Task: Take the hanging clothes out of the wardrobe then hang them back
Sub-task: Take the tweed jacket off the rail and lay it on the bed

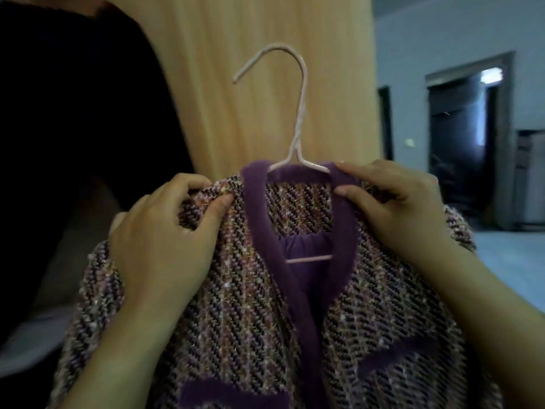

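Note:
A purple tweed jacket [253, 305] with a plush purple collar fills the lower middle of the head view. It sits on a pale pink wire hanger [298, 113] whose hook points up and to the left, free of any rail. My left hand [165, 240] grips the jacket's left shoulder, thumb pinching the fabric. My right hand [395, 202] pinches the collar edge at the right shoulder. Most of the hanger's arms are hidden inside the jacket; a lower bar shows in the neck opening.
A light wooden wardrobe panel [265, 69] stands right behind the hanger. The dark wardrobe interior [73, 113] opens to the left. At the right, a blue-grey wall and a dark doorway [463, 137] lie beyond.

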### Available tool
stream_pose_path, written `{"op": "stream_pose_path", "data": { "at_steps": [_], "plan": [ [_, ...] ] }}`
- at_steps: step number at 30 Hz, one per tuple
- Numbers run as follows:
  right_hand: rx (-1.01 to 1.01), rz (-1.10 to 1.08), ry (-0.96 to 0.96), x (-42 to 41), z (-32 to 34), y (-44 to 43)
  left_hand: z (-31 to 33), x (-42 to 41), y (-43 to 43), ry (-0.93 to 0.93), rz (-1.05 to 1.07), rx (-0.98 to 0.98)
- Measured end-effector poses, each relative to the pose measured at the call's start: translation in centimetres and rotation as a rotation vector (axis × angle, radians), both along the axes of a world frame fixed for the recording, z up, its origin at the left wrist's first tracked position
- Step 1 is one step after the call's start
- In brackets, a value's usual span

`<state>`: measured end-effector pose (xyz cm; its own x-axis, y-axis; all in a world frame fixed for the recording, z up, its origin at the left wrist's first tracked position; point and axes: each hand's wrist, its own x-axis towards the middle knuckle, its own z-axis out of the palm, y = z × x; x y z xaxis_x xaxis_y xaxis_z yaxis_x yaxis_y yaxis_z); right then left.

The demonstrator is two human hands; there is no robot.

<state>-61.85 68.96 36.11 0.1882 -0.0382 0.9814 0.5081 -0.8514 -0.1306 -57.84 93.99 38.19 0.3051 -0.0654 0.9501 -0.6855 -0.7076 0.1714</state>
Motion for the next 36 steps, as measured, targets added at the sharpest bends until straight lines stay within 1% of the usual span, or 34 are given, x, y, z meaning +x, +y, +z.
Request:
{"op": "stream_pose_path", "data": {
  "at_steps": [4,9,14,18,22,26,28,36],
  "plan": [
    [0.154,-0.104,0.174,-9.6,-9.5,-8.2,-8.5,-5.2,-9.9,0.250,-0.227,0.024],
    [0.354,-0.245,0.405,-23.7,-19.7,-17.7,-18.6,-13.7,-22.5,0.592,-0.489,0.123],
    [0.481,-0.401,0.509,-34.5,-25.4,-24.5,-25.5,-19.5,-32.4,0.868,-0.746,0.235],
    [0.523,-0.502,0.546,-39.2,-26.8,-29.9,-27.4,-22.6,-39.1,0.964,-0.821,0.292],
    [0.523,-0.556,0.528,-39.7,-26.6,-35.7,-27.0,-23.1,-45.2,0.921,-0.829,0.313],
    [0.509,-0.566,0.531,-36.9,-27.0,-41.3,-27.5,-20.7,-50.3,0.880,-0.791,0.305],
    [0.505,-0.566,0.558,-34.8,-27.7,-44.0,-28.3,-19.1,-52.8,0.897,-0.760,0.301],
    [0.572,-0.531,0.688,-26.9,-30.5,-55.5,-31.5,-11.2,-64.3,1.011,-0.671,0.389]
  ]
}}
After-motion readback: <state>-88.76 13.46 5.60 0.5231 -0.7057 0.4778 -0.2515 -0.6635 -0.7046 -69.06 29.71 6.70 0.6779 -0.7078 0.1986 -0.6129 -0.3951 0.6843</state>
